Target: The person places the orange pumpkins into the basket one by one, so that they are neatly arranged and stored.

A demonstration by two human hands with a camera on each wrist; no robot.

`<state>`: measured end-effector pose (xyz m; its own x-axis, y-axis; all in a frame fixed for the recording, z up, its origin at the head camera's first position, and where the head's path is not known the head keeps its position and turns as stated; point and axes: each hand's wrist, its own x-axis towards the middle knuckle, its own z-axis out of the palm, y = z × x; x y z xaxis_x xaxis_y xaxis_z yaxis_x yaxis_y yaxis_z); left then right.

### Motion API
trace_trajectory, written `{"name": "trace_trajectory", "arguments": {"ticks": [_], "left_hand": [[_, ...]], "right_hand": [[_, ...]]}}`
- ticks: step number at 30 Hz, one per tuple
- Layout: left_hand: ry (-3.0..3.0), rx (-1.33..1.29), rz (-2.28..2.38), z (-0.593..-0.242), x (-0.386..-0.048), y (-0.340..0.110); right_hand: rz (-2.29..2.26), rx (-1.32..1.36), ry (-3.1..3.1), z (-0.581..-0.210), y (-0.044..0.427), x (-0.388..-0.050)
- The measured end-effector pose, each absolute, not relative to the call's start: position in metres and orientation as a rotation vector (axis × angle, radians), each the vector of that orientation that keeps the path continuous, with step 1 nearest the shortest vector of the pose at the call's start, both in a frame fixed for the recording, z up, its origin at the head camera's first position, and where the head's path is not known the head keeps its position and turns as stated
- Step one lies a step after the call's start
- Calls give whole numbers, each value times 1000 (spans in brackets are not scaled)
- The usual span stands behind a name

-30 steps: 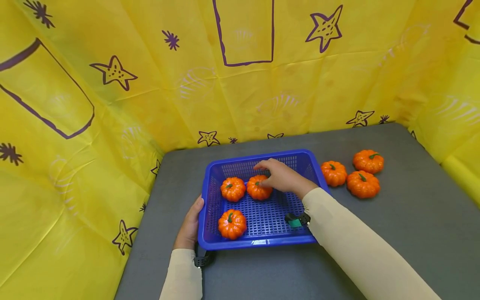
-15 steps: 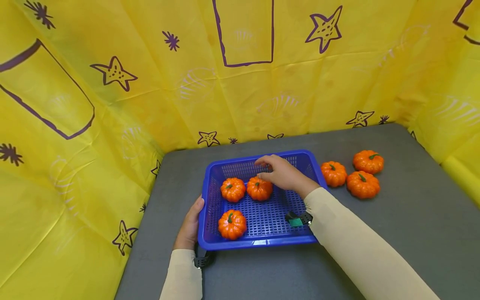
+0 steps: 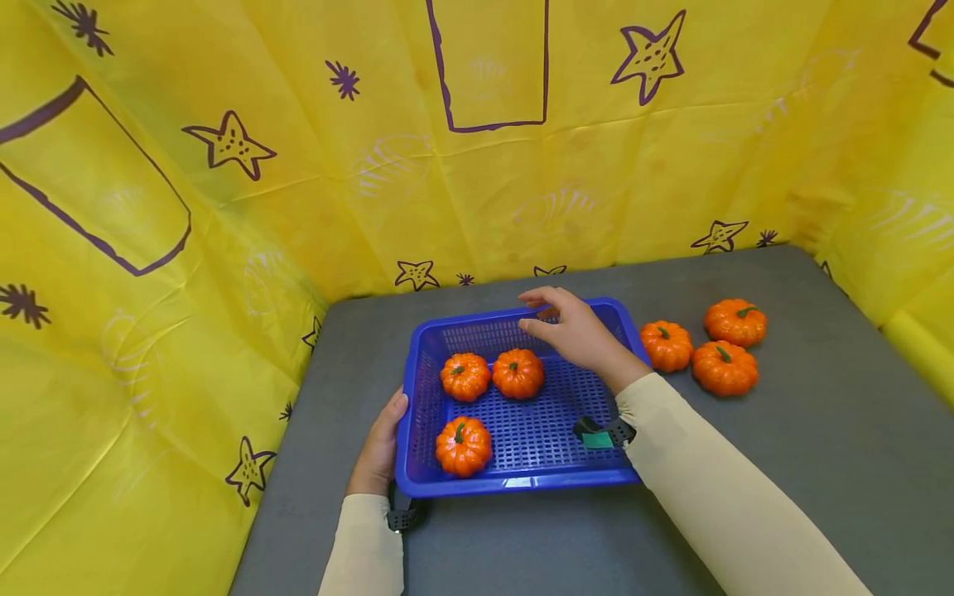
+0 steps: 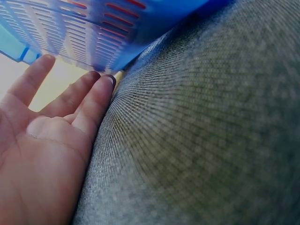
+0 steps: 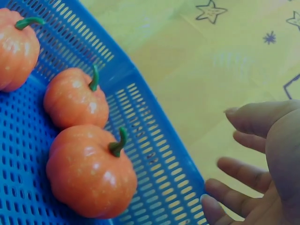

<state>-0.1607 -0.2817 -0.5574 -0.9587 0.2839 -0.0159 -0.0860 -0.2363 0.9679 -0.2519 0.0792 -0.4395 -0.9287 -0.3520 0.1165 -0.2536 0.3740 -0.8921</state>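
A blue perforated basket holds three orange pumpkins: one at its back left, one beside that, one at the front left. My left hand rests against the basket's left side; in the left wrist view its fingers are extended and touch the outer wall. Over the basket's back right part hovers my right hand, empty, fingers apart and loosely bent. The right wrist view shows the right hand beyond the rim, clear of the pumpkins.
Three more orange pumpkins stand close together on the grey table, right of the basket. Yellow patterned cloth hangs behind the table and along both sides.
My right hand has drawn off the back middle pumpkin and moved up and right, leaving it in the basket. The left hand stays at the basket's left side.
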Motion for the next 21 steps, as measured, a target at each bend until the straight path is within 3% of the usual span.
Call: {"name": "trace_trajectory", "arguments": {"ticks": [21], "left_hand": [[1774,270,2289,-560,-163,-283]], "right_hand": [[-1690,-511,2589,-429,97,-237]]}}
